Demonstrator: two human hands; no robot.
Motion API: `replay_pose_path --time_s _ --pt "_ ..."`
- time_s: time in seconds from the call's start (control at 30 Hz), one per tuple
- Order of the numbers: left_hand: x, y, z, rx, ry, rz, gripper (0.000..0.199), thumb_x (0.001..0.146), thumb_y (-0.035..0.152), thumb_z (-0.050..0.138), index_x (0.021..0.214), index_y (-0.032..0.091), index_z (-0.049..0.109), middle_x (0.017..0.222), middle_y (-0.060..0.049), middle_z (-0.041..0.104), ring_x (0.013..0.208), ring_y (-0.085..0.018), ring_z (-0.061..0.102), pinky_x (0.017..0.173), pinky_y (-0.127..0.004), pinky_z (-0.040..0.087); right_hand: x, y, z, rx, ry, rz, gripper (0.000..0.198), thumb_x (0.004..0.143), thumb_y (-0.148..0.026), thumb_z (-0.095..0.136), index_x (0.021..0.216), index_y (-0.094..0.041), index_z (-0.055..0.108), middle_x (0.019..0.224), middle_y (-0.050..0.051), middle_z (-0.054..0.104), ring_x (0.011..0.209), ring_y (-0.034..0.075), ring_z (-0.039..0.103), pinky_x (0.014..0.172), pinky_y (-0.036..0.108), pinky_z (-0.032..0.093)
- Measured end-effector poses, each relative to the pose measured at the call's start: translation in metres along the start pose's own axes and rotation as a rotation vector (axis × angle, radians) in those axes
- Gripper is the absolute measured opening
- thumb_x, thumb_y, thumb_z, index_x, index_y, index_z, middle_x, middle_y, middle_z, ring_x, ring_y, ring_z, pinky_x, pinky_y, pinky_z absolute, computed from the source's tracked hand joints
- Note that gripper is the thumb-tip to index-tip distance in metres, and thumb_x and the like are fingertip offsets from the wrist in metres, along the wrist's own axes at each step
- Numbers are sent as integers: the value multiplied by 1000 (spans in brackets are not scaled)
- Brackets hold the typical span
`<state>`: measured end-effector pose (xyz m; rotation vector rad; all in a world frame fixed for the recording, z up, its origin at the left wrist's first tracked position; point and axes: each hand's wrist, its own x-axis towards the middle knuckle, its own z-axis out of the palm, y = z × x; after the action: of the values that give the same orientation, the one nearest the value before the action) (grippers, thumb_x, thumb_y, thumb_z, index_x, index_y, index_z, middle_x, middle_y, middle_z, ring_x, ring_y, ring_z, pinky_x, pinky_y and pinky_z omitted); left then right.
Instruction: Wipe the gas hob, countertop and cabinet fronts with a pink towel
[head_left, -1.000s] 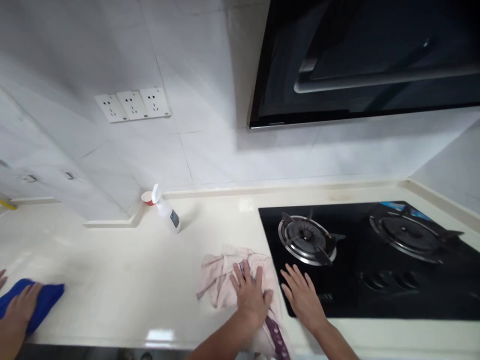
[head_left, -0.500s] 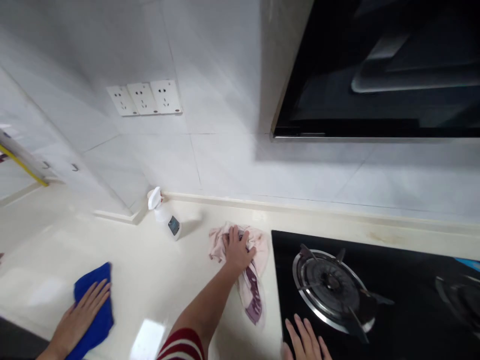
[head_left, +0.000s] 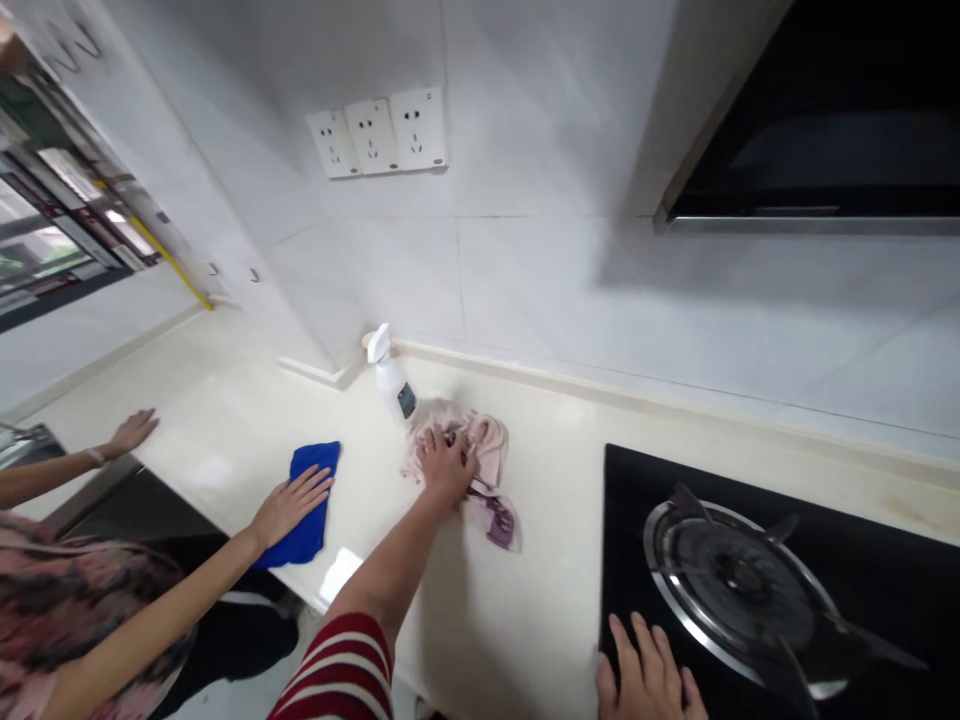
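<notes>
My left hand [head_left: 448, 468], in a red-and-white striped sleeve, presses down on a crumpled pale pink cloth [head_left: 489, 445] with a purple patterned part. Its fingers curl a little into the folds. The cloth lies on the cream countertop [head_left: 555, 560], just to the right of and in front of a white spray bottle [head_left: 390, 377]. At the bottom right, my right hand [head_left: 646, 675] rests on the near left corner of the black gas hob [head_left: 630, 540], fingers apart and holding nothing.
A co-worker's hand [head_left: 294, 510] lies on a blue cloth [head_left: 307, 540] to the left; their other hand [head_left: 133, 432] rests near the counter's edge. A burner with pan supports [head_left: 739, 580] stands right of my right hand. Wall sockets [head_left: 379, 135] and a black hood [head_left: 840, 140] are above.
My left hand has slid the pink cloth leftward, away from the hob and nearer the spray bottle. The view has turned left, bringing in the co-worker's body and a window. My right hand stays on the hob.
</notes>
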<state>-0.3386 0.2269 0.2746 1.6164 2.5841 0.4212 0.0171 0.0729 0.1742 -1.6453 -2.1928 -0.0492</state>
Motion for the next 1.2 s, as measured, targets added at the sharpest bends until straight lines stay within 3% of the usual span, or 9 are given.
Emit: replay_pose_path --time_s 0.2,0.37,0.5,0.63,0.73,0.83,0.9,1.0,1.2 --pt "-127 -5 12 -58 -82 189 48 87 47 63 132 31 68 156 -16 46 144 -43 36 112 -61 31 5 -5 -13 83 -1 6 62 96 -41 44 153 -18 50 155 21 50 144 45 45 112 70 35" --pt "-218 -65 5 -96 -83 255 43 81 44 71 122 31 72 157 -15 47 147 -42 35 117 -61 26 8 -12 -20 72 36 0 59 98 -42 37 144 -11 58 152 24 52 143 44 45 114 67 33" --pt "-219 -130 -23 35 23 31 44 82 45 71 122 27 73 164 -16 38 155 -47 21 118 -64 24 11 -19 -26 33 34 19 56 101 -42 33 140 -13 59 150 21 55 145 39 43 117 63 31" --pt "-160 -162 -43 132 37 -146 70 87 56 64 149 23 55 166 -21 34 154 -47 22 117 -66 27 13 -20 -26 -24 20 26 54 103 -43 30 135 -13 60 148 20 56 145 35 44 118 59 30" --pt "-113 -153 -46 126 -1 -212 79 88 64 61 157 30 44 168 -18 31 154 -48 21 116 -70 25 14 -18 -24 -56 17 22 52 103 -42 31 135 -13 59 149 19 55 145 34 43 118 57 30" --pt "-87 -124 -43 86 -58 -215 69 87 66 61 148 36 55 168 -15 31 155 -48 18 117 -71 20 14 -17 -24 -65 17 31 50 103 -41 33 136 -14 59 150 17 55 145 33 43 118 56 30" --pt "-88 -99 -37 42 -90 -123 63 86 65 63 142 36 62 167 -14 32 155 -47 18 118 -70 19 15 -18 -26 -62 11 36 49 102 -41 35 136 -15 59 150 17 55 145 33 43 118 56 29" --pt "-119 -58 -21 -36 -141 129 60 82 67 66 133 36 69 164 -13 38 152 -47 24 118 -68 19 17 -19 -28 -61 2 40 49 101 -41 35 135 -16 60 149 17 56 145 33 42 118 56 29" --pt "-237 -3 12 -176 -203 736 62 77 80 62 121 38 75 152 -12 50 141 -44 38 110 -65 28 15 -14 -26 -88 -7 41 51 103 -42 32 137 -16 58 151 15 55 145 32 42 118 55 30"
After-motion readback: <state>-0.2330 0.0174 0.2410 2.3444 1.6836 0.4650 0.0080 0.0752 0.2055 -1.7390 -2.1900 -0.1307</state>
